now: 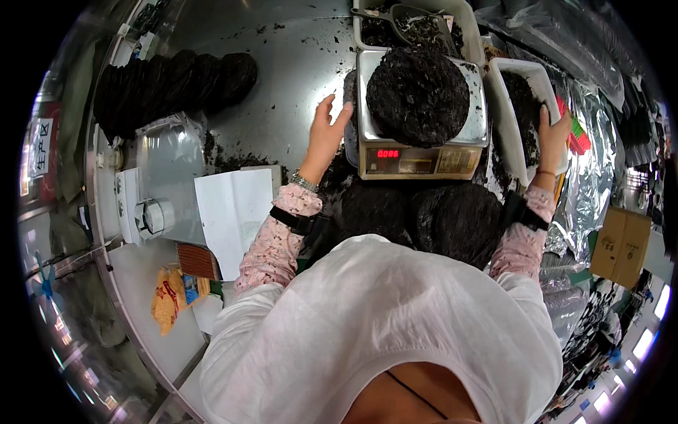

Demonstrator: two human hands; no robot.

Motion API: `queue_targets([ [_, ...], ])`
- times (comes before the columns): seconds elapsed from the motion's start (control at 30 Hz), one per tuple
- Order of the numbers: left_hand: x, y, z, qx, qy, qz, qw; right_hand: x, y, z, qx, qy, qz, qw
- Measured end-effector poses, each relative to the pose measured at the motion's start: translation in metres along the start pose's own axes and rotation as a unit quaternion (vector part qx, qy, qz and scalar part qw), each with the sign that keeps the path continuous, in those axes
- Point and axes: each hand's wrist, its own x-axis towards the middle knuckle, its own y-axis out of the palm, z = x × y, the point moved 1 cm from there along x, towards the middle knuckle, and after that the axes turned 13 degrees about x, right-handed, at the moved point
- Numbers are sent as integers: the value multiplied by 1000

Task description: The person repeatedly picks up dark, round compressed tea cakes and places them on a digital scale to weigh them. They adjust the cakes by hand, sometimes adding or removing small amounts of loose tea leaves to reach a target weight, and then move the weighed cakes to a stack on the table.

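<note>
A round black cake of what looks like dried seaweed [418, 98] lies on the metal pan of a digital scale [421, 159], whose red display is lit. My left hand [326, 138] hovers just left of the scale, fingers apart and holding nothing. On the right, my right hand [556, 140] is at the side wall of a white plastic bin [519, 66], thumb inside and fingers outside the rim. Loose dark flakes [522, 106] lie in that bin. Between my arms and close to my body rest more round black cakes [461, 217].
Overlapping black cakes [175, 87] form a row at the left of the steel table [286, 63]. Behind the scale, another white bin [471, 32] holds flakes and a grey scoop [408, 24]. White paper [233, 217] and a tape roll [153, 217] lie left; clear plastic bags [588, 175] line the right.
</note>
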Motion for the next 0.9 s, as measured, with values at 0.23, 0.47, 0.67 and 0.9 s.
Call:
queue_targets([
  [0.23,65,50,-42,13,60,93,994,-116,32,213,720,401,151,546],
  [0.47,54,24,-9,21,75,11,997,-115,73,255,659,364,165,637],
  [0.67,53,-51,13,-207,-61,17,976,-111,102,329,697,322,247,592],
  [0.9,107,-141,73,-288,-49,-100,951,-95,84,364,671,255,318,619],
])
